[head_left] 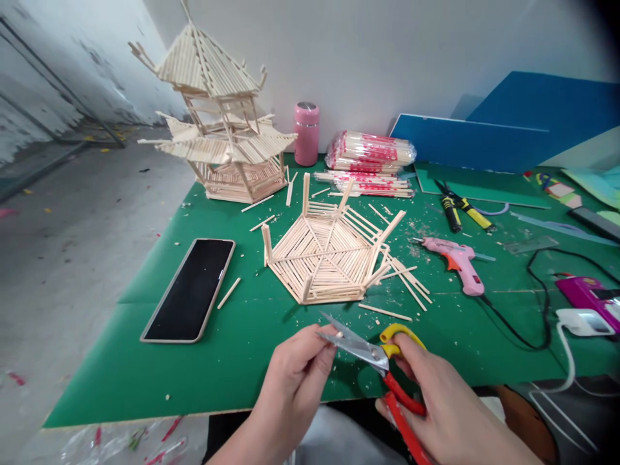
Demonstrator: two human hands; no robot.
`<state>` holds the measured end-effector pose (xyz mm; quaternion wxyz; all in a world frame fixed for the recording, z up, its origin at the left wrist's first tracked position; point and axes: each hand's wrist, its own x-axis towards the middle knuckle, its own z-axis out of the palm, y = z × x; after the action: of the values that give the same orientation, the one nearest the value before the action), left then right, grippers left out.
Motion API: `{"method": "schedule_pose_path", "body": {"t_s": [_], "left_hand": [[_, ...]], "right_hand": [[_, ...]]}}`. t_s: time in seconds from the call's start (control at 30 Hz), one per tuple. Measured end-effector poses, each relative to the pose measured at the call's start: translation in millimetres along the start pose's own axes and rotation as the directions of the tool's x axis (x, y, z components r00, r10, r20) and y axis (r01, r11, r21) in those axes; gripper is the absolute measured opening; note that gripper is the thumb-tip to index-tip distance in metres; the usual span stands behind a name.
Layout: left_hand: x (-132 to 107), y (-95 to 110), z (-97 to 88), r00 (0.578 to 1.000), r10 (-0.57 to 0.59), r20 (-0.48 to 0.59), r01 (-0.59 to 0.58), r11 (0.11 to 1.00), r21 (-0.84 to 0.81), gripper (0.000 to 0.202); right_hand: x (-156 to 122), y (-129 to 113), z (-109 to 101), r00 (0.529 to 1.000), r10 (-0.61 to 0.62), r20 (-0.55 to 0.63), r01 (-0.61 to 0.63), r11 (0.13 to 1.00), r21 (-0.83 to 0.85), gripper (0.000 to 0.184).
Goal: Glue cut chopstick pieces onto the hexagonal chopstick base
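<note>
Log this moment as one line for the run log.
right hand: holds scissors | left hand: fingertips at the blades | ahead: hexagonal stick base on green mat

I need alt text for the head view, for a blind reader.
The right hand holds red-handled scissors; the left hand touches their blades, over a green mat with a hexagonal stick frame, a phone and a glue gun.
</note>
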<state>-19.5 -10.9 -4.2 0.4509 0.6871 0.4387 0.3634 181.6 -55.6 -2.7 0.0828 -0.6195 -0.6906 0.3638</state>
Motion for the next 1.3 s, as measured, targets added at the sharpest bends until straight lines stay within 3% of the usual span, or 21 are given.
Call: {"method": "schedule_pose_path", "body": {"t_s": [0.23, 0.47, 0.7, 1.13, 1.3], "left_hand": [[0.0, -0.4, -3.1, 1.0, 0.004, 0.014, -0.004, 1.0, 0.006, 0.018], [1.9, -1.1, -2.1, 0.999, 0.018, 0.031, -0.019, 1.0, 0.01, 0.017], [-0.6, -0.5, -3.9, 0.999, 0.026, 0.034, -0.028, 0.999, 0.045, 0.018], [-5.5, 2.8, -0.6, 0.968, 0.249, -0.007, -0.244, 0.953, 0.182, 0.017], [-3.7, 3.3, -7.8, 0.961, 0.243, 0.133, -0.256, 0.963, 0.089, 0.017]], "right_hand": [[0.9, -3.6, -0.3, 1.0, -0.012, 0.017, 0.011, 0.999, 0.053, 0.028], [-1.9, -2.4, -0.9, 1.0, -0.004, -0.006, 0.004, 1.0, -0.004, 0.043], [-1.6, -2.6, 1.2, 1.0, -0.013, -0.011, 0.012, 1.0, -0.005, 0.035], [-5.6, -3.1, 5.1, 0.994, -0.035, -0.106, 0.035, 0.999, -0.001, 0.021], [-8.1, -9.9, 1.0, 0.996, -0.004, -0.086, -0.002, 0.998, -0.065, 0.03]]}}
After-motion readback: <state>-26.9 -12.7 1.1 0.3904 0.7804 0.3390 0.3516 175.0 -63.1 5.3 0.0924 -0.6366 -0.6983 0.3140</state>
